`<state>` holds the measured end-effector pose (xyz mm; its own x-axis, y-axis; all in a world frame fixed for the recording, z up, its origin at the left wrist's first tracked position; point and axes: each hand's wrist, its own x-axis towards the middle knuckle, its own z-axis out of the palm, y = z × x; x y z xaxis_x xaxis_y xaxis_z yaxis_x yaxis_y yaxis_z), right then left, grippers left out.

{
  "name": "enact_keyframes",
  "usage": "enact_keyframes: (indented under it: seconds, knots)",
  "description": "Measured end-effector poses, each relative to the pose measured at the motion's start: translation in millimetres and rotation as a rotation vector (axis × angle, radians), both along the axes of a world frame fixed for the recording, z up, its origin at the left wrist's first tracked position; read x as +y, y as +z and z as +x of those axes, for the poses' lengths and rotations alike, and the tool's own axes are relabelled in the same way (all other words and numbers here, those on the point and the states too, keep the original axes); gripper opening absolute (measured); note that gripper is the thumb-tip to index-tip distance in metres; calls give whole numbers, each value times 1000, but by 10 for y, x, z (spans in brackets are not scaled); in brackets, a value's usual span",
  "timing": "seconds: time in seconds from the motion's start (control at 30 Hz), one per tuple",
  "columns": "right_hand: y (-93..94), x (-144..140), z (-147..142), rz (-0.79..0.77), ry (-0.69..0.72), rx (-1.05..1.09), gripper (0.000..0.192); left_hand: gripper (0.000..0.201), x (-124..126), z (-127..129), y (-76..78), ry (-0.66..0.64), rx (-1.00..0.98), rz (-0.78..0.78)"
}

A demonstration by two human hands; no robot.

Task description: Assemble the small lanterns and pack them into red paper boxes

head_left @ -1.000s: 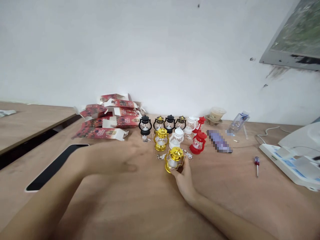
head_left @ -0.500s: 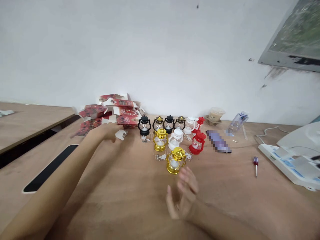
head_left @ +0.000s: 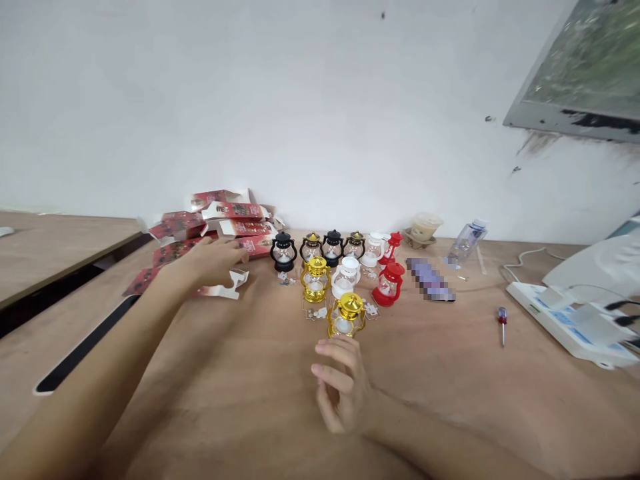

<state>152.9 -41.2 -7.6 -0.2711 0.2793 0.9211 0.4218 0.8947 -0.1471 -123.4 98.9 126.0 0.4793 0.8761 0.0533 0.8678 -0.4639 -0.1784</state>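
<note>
My right hand hangs open, fingers loosely curled, holding nothing, just short of the front gold lantern, which stands upright on the wooden table. My left hand lies flat, fingers spread, on the red boxes; I can't tell if it grips one. More lanterns cluster behind: gold, white, red, black. A screwdriver lies well to the right.
</note>
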Motion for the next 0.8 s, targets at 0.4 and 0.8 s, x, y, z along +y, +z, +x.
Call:
enact_keyframes:
  seconds: [0.4,0.8]
  knots:
    - [81,-14,-1,42,11,-81,61,42,-312,-264,-339,19,164,249]
    - [142,-34,11,-120,-90,-191,55,32,-1007,496,-647,-517,-255,917]
